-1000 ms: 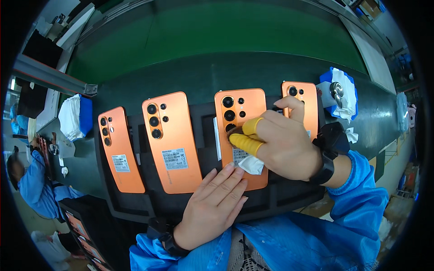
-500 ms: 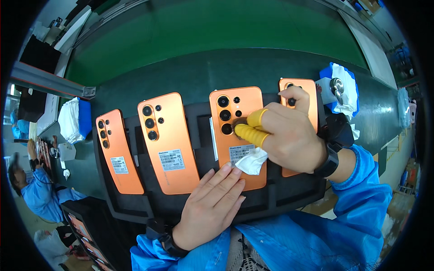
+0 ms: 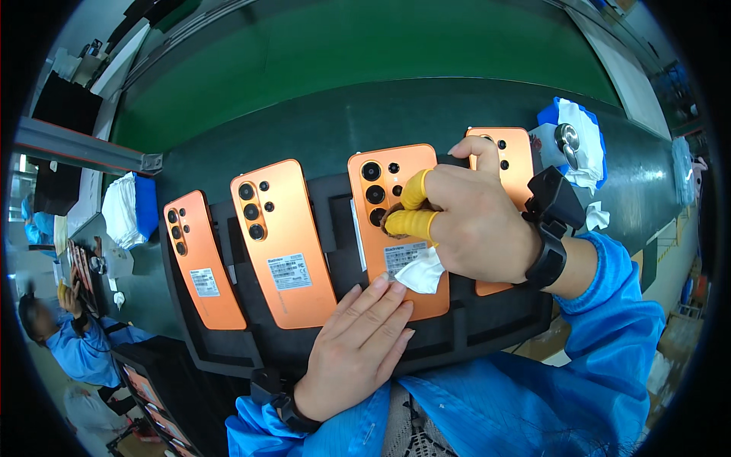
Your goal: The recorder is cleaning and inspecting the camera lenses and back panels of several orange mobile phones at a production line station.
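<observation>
Below the camera lenses of an orange phone point(image 3: 426, 305), lying back up, my right hand point(image 3: 476, 225) is closed. Two of its fingers wear yellow finger cots and pinch a small dark brown thing point(image 3: 391, 224) at the lowest lens; its kind cannot be made out. A crumpled white wipe point(image 3: 421, 272) shows under that hand, over the phone's label; whether the hand grips it is hidden. My left hand point(image 3: 354, 346) lies flat, fingers stretched over the phone's lower left edge, fingertips by the wipe.
Other orange phones point(image 3: 283, 228) point(image 3: 204, 259) point(image 3: 506, 160) lie in the black foam tray point(image 3: 335, 190). Blue boxes of white wipes stand left point(image 3: 145, 207) and right point(image 3: 601, 164). A metal-topped bottle point(image 3: 567, 141) stands right. Another person point(image 3: 84, 350) works at the far left.
My right hand has shifted slightly left and up along the phone, with the brown thing at its fingertips. My left hand stays flat in place. The view has shifted a little.
</observation>
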Available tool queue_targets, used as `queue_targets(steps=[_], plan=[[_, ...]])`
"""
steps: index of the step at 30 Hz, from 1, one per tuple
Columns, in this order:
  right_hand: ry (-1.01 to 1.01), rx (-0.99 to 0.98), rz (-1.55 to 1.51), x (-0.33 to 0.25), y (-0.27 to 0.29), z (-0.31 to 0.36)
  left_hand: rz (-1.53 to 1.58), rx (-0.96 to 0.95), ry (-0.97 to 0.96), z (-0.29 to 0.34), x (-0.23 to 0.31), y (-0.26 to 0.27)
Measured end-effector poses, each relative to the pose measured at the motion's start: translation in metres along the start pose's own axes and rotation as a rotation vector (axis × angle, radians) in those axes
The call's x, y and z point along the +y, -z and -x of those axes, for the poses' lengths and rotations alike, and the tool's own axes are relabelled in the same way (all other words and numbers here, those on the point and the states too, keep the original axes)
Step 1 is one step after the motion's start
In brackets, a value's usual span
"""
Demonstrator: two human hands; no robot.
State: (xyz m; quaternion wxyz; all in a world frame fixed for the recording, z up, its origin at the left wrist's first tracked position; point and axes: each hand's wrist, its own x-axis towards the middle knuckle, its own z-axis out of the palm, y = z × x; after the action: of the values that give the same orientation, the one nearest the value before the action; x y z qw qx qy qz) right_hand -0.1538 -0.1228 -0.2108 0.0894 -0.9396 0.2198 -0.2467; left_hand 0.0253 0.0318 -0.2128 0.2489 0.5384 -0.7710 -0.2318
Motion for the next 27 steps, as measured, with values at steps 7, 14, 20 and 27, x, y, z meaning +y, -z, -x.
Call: queue_targets(steps=[7, 14, 20, 27], plan=[[-0.023, 0.036, -0.010, -0.003, -0.006, 0.001, -0.003, -0.009, -0.011, -0.001, 0.000, 0.000], [0.135, 0.046, 0.112, -0.007, -0.002, -0.005, -0.017, 0.009, -0.009, -0.001, 0.002, 0.001], [0.201, 0.006, 0.174, 0.003, 0.009, -0.005, 0.005, 0.025, -0.016, -0.001, 0.002, -0.001], [0.205, 0.050, 0.116, 0.002, -0.001, -0.012, -0.016, 0.028, -0.012, 0.001, 0.001, 0.000]])
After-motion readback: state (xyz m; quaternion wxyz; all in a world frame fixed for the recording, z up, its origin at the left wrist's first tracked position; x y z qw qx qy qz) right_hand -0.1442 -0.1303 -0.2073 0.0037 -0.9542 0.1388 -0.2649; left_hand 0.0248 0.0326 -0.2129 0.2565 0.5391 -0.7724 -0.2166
